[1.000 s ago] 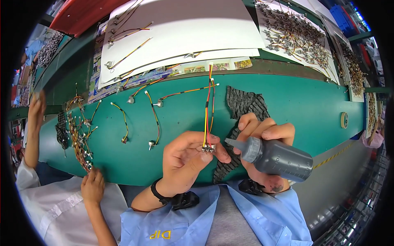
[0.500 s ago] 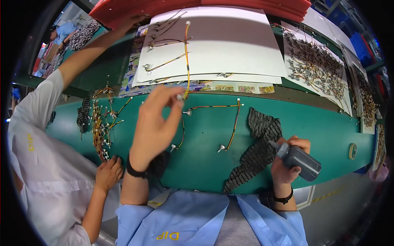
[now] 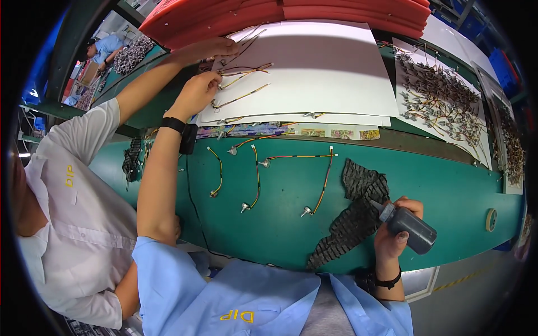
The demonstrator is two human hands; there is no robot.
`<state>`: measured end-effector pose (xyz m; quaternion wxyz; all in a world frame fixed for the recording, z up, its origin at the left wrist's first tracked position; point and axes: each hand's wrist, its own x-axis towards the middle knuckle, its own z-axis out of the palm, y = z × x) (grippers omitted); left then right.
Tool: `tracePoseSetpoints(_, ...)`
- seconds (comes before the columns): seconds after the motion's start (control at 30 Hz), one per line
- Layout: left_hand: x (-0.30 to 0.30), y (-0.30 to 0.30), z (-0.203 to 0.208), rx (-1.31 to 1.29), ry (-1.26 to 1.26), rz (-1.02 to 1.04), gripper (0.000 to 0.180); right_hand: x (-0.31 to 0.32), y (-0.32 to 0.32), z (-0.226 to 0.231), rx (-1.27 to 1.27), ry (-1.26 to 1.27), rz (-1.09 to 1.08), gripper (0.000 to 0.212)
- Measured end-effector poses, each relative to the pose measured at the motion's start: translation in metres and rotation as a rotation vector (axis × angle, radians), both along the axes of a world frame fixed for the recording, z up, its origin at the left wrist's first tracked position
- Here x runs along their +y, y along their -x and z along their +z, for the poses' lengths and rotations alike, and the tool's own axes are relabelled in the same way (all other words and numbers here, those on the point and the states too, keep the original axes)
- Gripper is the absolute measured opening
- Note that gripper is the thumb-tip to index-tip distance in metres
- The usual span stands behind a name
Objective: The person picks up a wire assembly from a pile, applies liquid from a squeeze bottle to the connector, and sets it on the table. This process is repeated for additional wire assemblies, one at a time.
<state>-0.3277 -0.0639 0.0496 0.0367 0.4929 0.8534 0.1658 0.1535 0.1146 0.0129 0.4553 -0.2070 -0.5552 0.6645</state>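
My left hand [image 3: 192, 96] reaches to the left edge of a stack of white sheets [image 3: 319, 67]. Its fingertips pinch the metal end of a wired component [image 3: 246, 72], whose red, yellow and black leads lie across the sheet. Just below it rests another wired component [image 3: 241, 96]. In my right hand [image 3: 386, 246] is a dark squeeze bottle [image 3: 413, 231] with a narrow grey nozzle, tilted up to the left. The nozzle tip is over a crumpled black striped cloth [image 3: 350, 221]. Several wired components, one of them an upright-lying piece [image 3: 256, 179], are spread on the green mat [image 3: 280, 241].
At my left, a co-worker's hand [image 3: 216, 49] is at the sheet's upper left corner. Red foam pads [image 3: 291, 19] are stacked behind. Another sheet [image 3: 482, 143] at right carries many wired components. A tape roll [image 3: 491, 220] lies at the far right.
My left hand has carried a wired component from over the mat up and left to the sheet. The co-worker's near hand has left the wire pile. My right hand keeps the bottle in place.
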Motion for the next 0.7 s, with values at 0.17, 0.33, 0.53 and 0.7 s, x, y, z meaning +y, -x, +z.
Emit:
tracePoseSetpoints(0.17,-0.004,0.009,-0.009,-0.019,-0.055,-0.003,0.025,0.003,-0.002,-0.006,0.014,0.023,0.001,0.073)
tracePoseSetpoints(0.33,-0.019,-0.023,0.005,0.164,-0.244,0.001,0.022,0.002,-0.001,-0.015,0.003,0.007,-0.006,0.073)
tracePoseSetpoints(0.53,-0.078,-0.142,0.059,-0.170,-0.233,0.264,0.018,0.003,-0.003,-0.020,0.041,-0.024,0.100,0.070)
tracePoseSetpoints(0.7,-0.161,-0.190,0.041,-0.286,-0.037,0.695,0.021,0.001,-0.002,-0.026,0.111,-0.089,0.022,0.064)
